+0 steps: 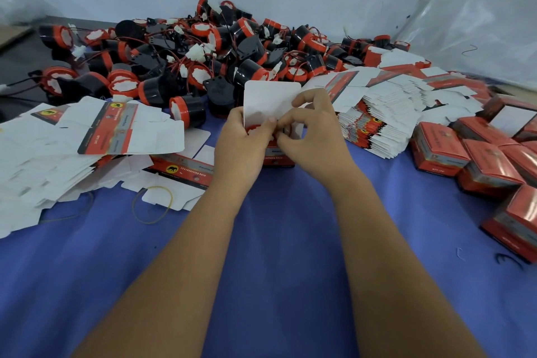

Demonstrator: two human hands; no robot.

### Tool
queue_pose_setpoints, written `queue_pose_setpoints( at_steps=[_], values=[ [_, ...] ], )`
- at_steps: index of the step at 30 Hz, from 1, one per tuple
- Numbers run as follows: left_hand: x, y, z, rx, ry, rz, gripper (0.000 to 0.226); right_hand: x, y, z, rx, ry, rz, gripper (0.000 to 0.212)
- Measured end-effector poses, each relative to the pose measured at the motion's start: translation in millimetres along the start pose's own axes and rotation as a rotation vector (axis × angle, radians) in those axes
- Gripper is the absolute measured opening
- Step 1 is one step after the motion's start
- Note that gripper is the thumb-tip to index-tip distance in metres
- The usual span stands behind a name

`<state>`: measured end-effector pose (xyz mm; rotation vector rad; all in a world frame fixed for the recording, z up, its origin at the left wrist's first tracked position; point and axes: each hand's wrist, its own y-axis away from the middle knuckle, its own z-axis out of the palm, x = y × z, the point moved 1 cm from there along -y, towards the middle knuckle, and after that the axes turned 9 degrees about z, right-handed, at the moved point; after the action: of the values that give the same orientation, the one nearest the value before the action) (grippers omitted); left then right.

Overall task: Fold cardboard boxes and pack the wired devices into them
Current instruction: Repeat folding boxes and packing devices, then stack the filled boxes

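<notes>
An erected red horn box [277, 158], near the middle of the blue cloth [276, 241], is pinched at its mouth by the left hand [242, 141] and right hand [312, 136], a horn [257, 129] seated inside, so tucking down the raised white lid flap [268, 99] is judged next

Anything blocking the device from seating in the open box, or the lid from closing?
Nothing visible. The device sits in the box mouth between the left hand and right hand; the lid flap stands upright behind, unobstructed.
</notes>
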<state>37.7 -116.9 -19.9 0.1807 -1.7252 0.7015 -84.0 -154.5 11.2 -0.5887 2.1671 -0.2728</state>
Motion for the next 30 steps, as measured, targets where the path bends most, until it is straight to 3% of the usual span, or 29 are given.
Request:
queue_pose_setpoints(
  at_steps=[9,15,17,19,20,22,24,26,30],
  values=[
    [-3,-4,-1,0.007,-0.080,-0.025,0.030,-3,1,4,0.143,-0.482,0.221,0.023],
    [-2,-2,-1,-0.021,-0.068,0.006,0.027,5,0,16,0.068,-0.380,0.204,0.026],
    [2,-2,-2,-0.026,0.148,-0.103,0.025,4,0,21,0.075,-0.361,0.213,0.028],
    [5,-4,-6,-0.030,0.414,-0.212,0.037,6,-2,25,0.155,-0.292,0.238,0.036],
    [3,-6,-9,-0.041,0.435,-0.205,0.046,7,-3,25,0.184,-0.290,0.266,0.044],
    [3,-7,-12,-0.058,0.352,-0.169,0.045,12,-3,23,0.143,-0.394,0.343,0.064],
    [1,-8,-13,-0.082,0.183,-0.109,0.035,15,-3,22,0.046,-0.525,0.410,0.068],
    [-3,-8,-12,-0.107,0.038,-0.044,0.037,17,-3,22,0.005,-0.595,0.394,0.054],
    [-4,-7,-16,-0.020,-0.023,0.116,0.031,20,-4,22,-0.005,-0.573,0.288,0.035]
  ],
)
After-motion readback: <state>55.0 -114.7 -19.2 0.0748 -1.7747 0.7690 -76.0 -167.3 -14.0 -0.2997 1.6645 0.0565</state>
